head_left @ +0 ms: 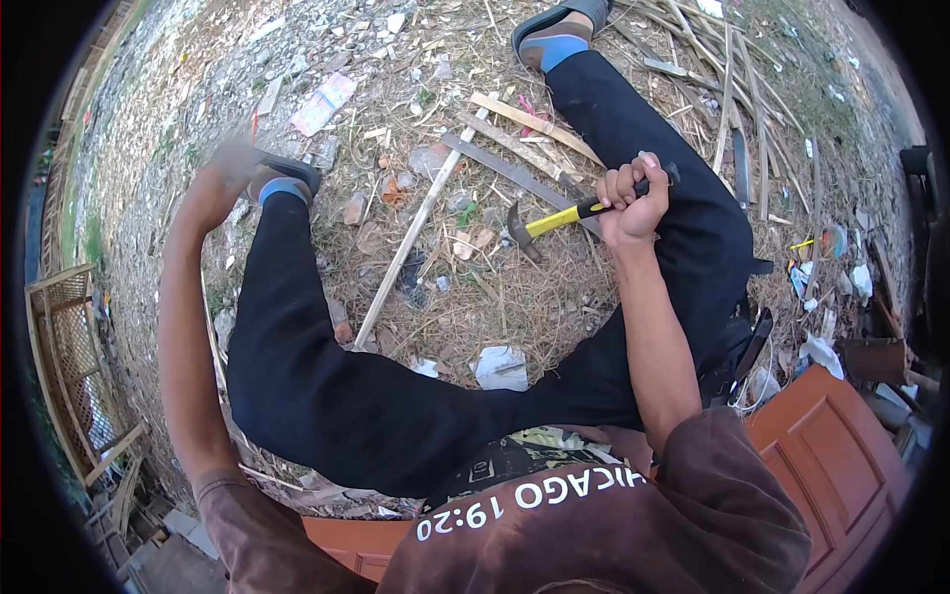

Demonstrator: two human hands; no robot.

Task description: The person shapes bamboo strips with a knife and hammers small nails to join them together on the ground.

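My right hand (633, 201) is wrapped round the black grip of a claw hammer (556, 220) with a yellow shaft. Its metal head points left, above the dry grass between my legs. My left hand (211, 190) is out at the left, beside my left shoe (297, 172); its fingers are smeared by motion, so what they hold, if anything, is unclear. Below the hammer's level lies a thin wooden strip (409, 243), slanting toward me. A long flat grey blade-like piece (505, 166) runs behind the hammer, next to a short wooden board (539, 129).
Long wood scraps (730, 99) lie beyond my right leg. A brown panelled door (826, 465) is at the lower right, and a lattice panel (81, 361) leans at the left. Rubble, a coloured paper sheet (325, 103) and a white chunk (502, 368) litter the ground.
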